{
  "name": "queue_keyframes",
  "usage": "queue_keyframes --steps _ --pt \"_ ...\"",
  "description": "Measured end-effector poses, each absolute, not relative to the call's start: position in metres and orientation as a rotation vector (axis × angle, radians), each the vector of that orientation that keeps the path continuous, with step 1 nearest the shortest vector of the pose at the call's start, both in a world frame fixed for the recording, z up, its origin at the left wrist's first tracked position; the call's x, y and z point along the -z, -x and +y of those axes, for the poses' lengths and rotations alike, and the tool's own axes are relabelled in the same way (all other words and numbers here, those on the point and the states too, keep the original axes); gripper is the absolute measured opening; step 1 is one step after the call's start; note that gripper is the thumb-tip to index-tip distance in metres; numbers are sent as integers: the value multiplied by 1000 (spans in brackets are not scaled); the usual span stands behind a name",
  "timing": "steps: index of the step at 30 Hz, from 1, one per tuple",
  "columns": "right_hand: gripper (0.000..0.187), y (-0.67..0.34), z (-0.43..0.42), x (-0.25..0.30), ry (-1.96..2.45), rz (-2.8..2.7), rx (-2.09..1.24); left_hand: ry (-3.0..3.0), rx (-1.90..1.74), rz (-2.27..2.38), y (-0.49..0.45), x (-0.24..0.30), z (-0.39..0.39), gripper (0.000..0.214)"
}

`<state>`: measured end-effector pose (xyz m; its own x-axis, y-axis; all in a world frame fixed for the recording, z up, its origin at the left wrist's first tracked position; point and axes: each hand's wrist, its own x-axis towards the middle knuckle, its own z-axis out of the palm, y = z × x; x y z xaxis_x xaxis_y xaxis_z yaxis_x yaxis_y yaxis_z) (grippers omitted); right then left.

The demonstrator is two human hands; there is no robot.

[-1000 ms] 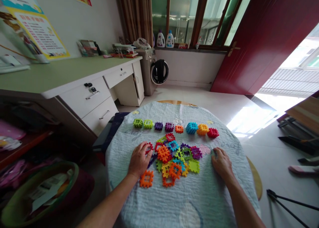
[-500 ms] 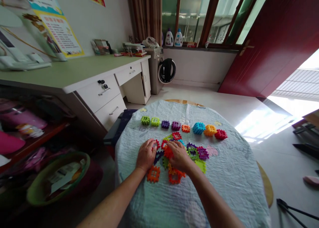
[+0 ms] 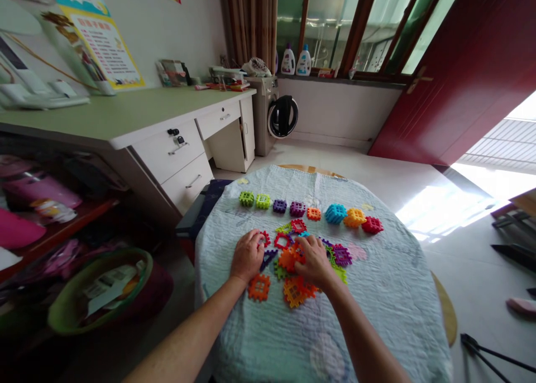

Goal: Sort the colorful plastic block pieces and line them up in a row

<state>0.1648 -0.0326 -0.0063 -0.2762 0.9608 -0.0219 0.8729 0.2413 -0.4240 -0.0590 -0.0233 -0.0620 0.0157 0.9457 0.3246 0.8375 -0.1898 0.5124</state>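
Note:
My left hand (image 3: 248, 255) rests at the left side of a loose heap, its fingers curled at a small red notched building tile (image 3: 265, 238). Over the heap's right part is my right hand (image 3: 315, 262), thumb and fingers apart and touching or just above an orange tile (image 3: 288, 258); its fingertips are partly hidden. Between the hands lie a red square frame tile (image 3: 282, 240) and a dark blue triangular piece (image 3: 268, 259). Nearer me are a single orange window tile (image 3: 259, 287) and a yellow-orange tile (image 3: 293, 292). A purple tile (image 3: 342, 255) lies right of my right hand.
Behind the heap runs a row of stacked tiles sorted by colour, from a green stack (image 3: 247, 199) to a red stack (image 3: 372, 225). A pale blue cloth (image 3: 377, 310) covers the round table. A desk (image 3: 159, 115) stands left, a basket (image 3: 54, 316) below it.
My right hand has shifted slightly right, uncovering the orange tile and the red frame. My left hand stays nearly in place. The view has moved a little.

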Motion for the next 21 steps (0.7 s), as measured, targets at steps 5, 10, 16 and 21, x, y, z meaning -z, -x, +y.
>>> queue_keyframes --steps 5,10,16,21 --pt "55 -160 -38 7 1661 -2247 -527 -2105 -915 1876 58 59 -25 23" --pt "62 -148 -45 10 1678 -2314 -542 -2098 -911 1872 58 57 -25 22" --pt "54 -140 -45 5 1781 -2318 -468 -2088 -890 1878 57 56 -26 20" --pt "41 -132 -48 4 1839 -2305 -361 -2086 -919 1882 57 56 -26 22"
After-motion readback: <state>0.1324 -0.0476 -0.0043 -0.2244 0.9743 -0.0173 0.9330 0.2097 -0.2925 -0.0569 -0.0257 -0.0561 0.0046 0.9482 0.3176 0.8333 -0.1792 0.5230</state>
